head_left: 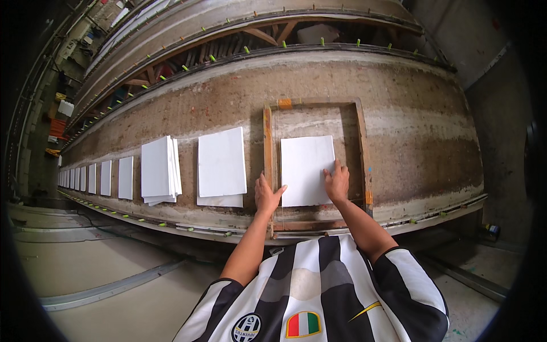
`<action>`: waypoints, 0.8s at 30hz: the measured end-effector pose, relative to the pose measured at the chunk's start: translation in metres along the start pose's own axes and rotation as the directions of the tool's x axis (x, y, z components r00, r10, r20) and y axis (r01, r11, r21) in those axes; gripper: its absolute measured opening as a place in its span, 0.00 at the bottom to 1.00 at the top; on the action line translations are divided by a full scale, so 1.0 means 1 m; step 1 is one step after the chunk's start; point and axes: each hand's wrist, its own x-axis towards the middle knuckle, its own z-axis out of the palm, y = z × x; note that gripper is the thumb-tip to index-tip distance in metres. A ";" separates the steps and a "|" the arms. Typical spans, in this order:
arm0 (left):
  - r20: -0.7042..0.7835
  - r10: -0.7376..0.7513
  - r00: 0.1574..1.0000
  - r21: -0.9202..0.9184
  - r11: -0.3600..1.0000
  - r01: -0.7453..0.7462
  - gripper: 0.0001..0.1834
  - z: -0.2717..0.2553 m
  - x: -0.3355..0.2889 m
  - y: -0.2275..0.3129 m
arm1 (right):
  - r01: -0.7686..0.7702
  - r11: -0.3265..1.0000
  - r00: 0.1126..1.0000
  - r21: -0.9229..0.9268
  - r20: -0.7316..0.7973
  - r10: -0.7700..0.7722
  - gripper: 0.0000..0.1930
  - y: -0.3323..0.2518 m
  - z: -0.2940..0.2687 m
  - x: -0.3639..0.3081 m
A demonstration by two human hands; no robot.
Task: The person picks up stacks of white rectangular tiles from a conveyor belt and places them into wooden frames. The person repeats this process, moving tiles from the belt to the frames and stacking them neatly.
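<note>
A white rectangular sheet (306, 165) lies inside a wooden frame (360, 131) on a long stained table. My left hand (268, 194) rests at the frame's left bar, fingers apart, its thumb stretched toward the sheet's left edge. At the sheet's right edge is my right hand (337, 181), with the thumb over the sheet and the fingers spread along its side. Both hands look open, touching rather than gripping. Orange tape (284, 104) marks the frame's far left corner.
To the left sit a small pile of white sheets (221, 159) and a thicker, uneven stack (158, 168). More white sheets (126, 178) run in a row down the table (410, 165). Green pegs (247, 49) line a rail at the far edge. Another long table (239, 20) stands beyond.
</note>
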 end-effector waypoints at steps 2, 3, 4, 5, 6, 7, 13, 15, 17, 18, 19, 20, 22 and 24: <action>0.012 0.001 1.000 -0.019 1.000 -0.001 0.60 -0.001 0.000 0.000 | 0.021 1.000 1.000 -0.009 -0.013 -0.021 0.32 0.001 0.000 0.000; 0.033 -0.009 0.999 -0.038 0.999 0.010 0.60 -0.003 0.001 0.001 | 0.015 1.000 1.000 -0.011 -0.005 -0.015 0.32 0.001 -0.001 0.000; 0.055 -0.018 0.998 -0.056 0.998 0.021 0.61 -0.005 0.001 0.002 | 0.009 1.000 1.000 -0.012 0.002 -0.009 0.33 0.001 -0.002 0.000; 0.045 -0.013 0.999 -0.055 0.998 0.015 0.61 -0.005 0.001 0.003 | 0.006 1.000 1.000 -0.013 0.010 -0.006 0.33 -0.001 -0.003 -0.001; 0.034 -0.007 0.999 -0.054 0.999 0.009 0.60 -0.005 0.001 0.003 | 0.009 1.000 1.000 -0.016 0.009 -0.009 0.33 -0.001 -0.004 0.000; 0.023 -0.002 1.000 -0.052 0.999 0.003 0.60 -0.005 0.000 0.003 | 0.012 1.000 1.000 -0.020 0.009 -0.012 0.33 -0.001 -0.004 0.000; -0.045 0.028 0.999 -0.103 0.994 -0.032 0.56 -0.005 -0.004 0.006 | 0.060 0.993 0.997 -0.103 -0.034 -0.064 0.33 0.004 -0.001 0.000; -0.113 0.033 0.993 0.004 0.999 -0.033 0.55 -0.006 -0.009 0.009 | 0.070 0.991 0.997 -0.110 -0.030 -0.073 0.34 0.002 -0.003 0.000; -0.206 0.033 0.978 -0.026 0.999 -0.040 0.51 -0.007 -0.013 0.012 | 0.067 0.991 0.998 -0.114 -0.012 -0.069 0.35 0.000 -0.005 -0.001; -0.228 0.070 0.971 0.030 0.997 -0.065 0.50 -0.007 -0.014 0.015 | 0.063 0.991 0.998 -0.118 -0.005 -0.064 0.35 -0.001 -0.006 -0.001; -0.248 0.108 0.963 0.087 0.992 -0.089 0.49 -0.005 -0.015 0.021 | 0.059 0.991 0.998 -0.122 0.002 -0.059 0.36 -0.001 -0.008 -0.001; -0.267 0.144 0.953 0.143 0.984 -0.109 0.48 -0.006 -0.017 0.030 | 0.056 0.990 0.998 -0.127 0.010 -0.055 0.36 -0.001 -0.009 -0.002; -0.155 0.331 0.931 0.221 0.930 -0.294 0.46 0.012 -0.004 0.041 | 0.079 0.986 0.997 -0.147 -0.015 -0.082 0.37 0.007 -0.002 0.001; -0.014 0.437 0.899 0.290 0.862 -0.415 0.46 0.031 0.009 0.061 | 0.102 0.985 0.994 -0.142 -0.023 -0.106 0.37 0.008 0.001 0.001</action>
